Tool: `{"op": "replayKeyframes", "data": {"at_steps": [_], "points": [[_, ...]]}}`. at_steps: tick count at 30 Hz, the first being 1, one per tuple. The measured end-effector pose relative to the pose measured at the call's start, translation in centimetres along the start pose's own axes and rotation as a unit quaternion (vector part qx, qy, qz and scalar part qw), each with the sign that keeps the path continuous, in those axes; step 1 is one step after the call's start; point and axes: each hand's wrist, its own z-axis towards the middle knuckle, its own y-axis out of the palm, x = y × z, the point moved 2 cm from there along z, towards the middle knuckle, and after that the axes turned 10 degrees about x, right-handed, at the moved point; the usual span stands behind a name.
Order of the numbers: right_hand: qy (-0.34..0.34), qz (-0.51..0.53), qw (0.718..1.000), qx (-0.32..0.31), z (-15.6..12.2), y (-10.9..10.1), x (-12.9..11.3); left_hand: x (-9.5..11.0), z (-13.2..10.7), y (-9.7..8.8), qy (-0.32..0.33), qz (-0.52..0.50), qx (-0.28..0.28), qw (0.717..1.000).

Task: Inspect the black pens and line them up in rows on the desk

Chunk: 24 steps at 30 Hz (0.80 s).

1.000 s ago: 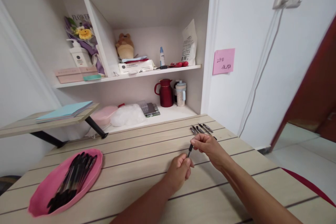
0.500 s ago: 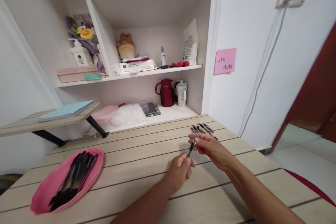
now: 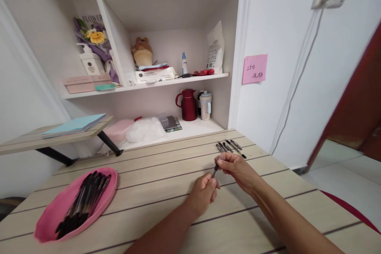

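My left hand (image 3: 204, 193) is closed around the lower end of a thin black pen (image 3: 216, 170), held tilted above the wooden table (image 3: 154, 210). My right hand (image 3: 236, 168) pinches the pen's upper end with its fingertips. Just beyond my right hand, several black pen parts (image 3: 230, 146) lie side by side on the table. At the near left stands a pink tray (image 3: 52, 220) with several black pens (image 3: 81, 204) piled in it.
A white shelf unit behind the table holds a red jug (image 3: 188, 105), a cup (image 3: 205, 105), a white bag (image 3: 215, 49) and small items. A low side table (image 3: 35, 139) with a blue folder stands at left. A pink note (image 3: 254, 69) hangs on the wall; a red door (image 3: 354, 107) stands at right.
My right hand's fingers opened slightly half a second ago and have closed again on the pen's upper end. The left hand has stayed in place.
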Motion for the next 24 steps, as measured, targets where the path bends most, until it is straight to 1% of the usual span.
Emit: {"op": "replayKeyframes", "data": {"at_steps": [2,6,8,10,11,16,20,24], "points": [[-0.014,-0.021,1.000,0.009,0.05,0.01,0.03,-0.03,0.02,-0.01,-0.002,-0.001,0.003,1.000],[0.008,-0.011,1.000,-0.014,0.07,-0.02,0.15,0.04,0.00,0.00,-0.007,-0.007,0.008,1.000],[0.005,-0.012,1.000,0.009,0.17,-0.16,0.24,0.12,-0.04,0.03,-0.010,-0.012,0.009,1.000],[-0.017,-0.030,0.999,0.040,0.25,-0.25,0.28,0.21,-0.09,0.06,-0.011,-0.015,0.009,1.000],[-0.024,-0.036,0.998,0.044,0.26,-0.22,0.28,0.25,-0.11,0.07,-0.013,-0.016,0.009,1.000],[0.012,0.015,1.000,-0.013,0.03,0.16,0.38,0.31,-0.03,0.08,-0.022,-0.015,0.012,1.000],[-0.006,-0.001,1.000,0.022,0.07,0.06,0.45,0.27,-0.01,0.10,-0.017,-0.016,0.011,1.000],[0.017,0.018,1.000,-0.012,0.09,0.18,0.58,0.19,-0.07,0.08,-0.017,-0.021,0.010,1.000]]}}
